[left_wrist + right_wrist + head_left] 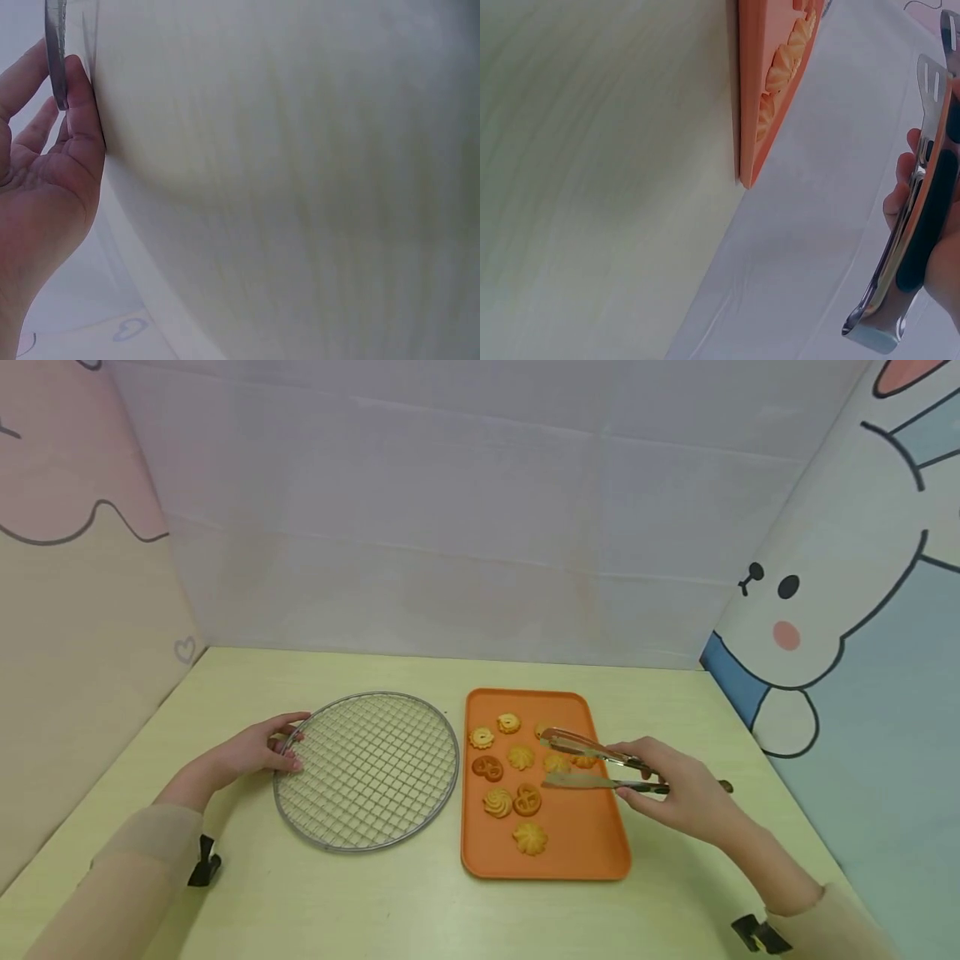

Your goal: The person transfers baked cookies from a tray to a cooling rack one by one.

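At the left, my left hand [258, 750] holds the edge of a round wire rack [367, 772] with a grey metal rim. The left wrist view shows that rim [55, 60] between the thumb and fingers. My right hand [678, 785] grips metal tongs [592, 750] with dark handle grips, their arms spread apart above an orange tray [577, 852]. No cookie is visibly pinched by the tongs. On the tray lie several cookies, among them a pretzel-shaped one [527, 800], a swirled one [497, 802] and a flower-shaped one [530, 838]. The tongs partly cover some cookies near the tray's right side.
Rack and tray stand side by side on a pale wood-grain table [360, 902], a narrow gap between them. A white sheet [450, 527] rises behind the table. Printed cartoon panels [885, 693] border both sides.
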Available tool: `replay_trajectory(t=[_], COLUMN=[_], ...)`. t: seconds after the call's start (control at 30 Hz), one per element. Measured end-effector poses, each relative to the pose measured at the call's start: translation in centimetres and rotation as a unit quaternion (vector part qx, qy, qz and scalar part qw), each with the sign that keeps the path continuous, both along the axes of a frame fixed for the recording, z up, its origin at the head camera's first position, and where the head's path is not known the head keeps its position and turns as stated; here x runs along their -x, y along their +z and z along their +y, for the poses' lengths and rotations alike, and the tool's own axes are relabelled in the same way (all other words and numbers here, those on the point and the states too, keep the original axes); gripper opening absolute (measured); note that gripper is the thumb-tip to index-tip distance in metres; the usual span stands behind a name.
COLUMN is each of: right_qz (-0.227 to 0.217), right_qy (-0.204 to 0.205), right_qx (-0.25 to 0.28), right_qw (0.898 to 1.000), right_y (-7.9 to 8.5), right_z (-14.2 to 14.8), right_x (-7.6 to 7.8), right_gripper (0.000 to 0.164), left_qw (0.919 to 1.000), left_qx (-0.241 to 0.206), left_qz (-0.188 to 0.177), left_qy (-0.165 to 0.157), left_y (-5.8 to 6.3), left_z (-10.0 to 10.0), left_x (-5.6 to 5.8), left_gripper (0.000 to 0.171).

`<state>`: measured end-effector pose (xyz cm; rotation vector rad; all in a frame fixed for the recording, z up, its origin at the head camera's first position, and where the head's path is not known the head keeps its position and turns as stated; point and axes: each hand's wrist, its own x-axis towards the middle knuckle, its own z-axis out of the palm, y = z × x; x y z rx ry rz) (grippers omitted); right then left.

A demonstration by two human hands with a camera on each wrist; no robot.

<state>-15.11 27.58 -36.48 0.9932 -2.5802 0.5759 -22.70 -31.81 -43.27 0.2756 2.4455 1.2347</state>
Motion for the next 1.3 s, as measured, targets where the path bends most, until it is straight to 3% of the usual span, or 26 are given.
replay_trajectory(t=[0.27, 0.63, 0.83, 1.3], right_qz=[-0.011, -0.031, -0.039, -0.068], right_qy=[0.059, 0.064, 0.085, 0.085], right_qx=[0.003, -0.033, -0.05, -0.115], right_qw=[0.998, 0.997, 0.994, 0.987], right_y=[-1.6, -3.8, -4.0, -4.0], right_z=[-0.4, -0.9, -1.0, -1.7], right_x=[-0.9, -1.5, -1.5, -1.2], right_gripper=[0.052, 0.045, 0.041, 0.037], left_qw=[1.0, 1.0, 0.9999, 0.9999], left_qx=[-0.006, -0.002, -0.011, 0.0], left_qz=[0.001, 0.007, -0.003, 0.01], left_qy=[0.002, -0.001, -0.001, -0.003], left_y=[-0.1, 0.6, 0.5, 0.6], left_z=[0.0, 0.2, 0.0, 0.1], left_x=[-0.1, -0.2, -0.3, -0.4], left_gripper=[0.093, 0.093, 0.094, 0.093])
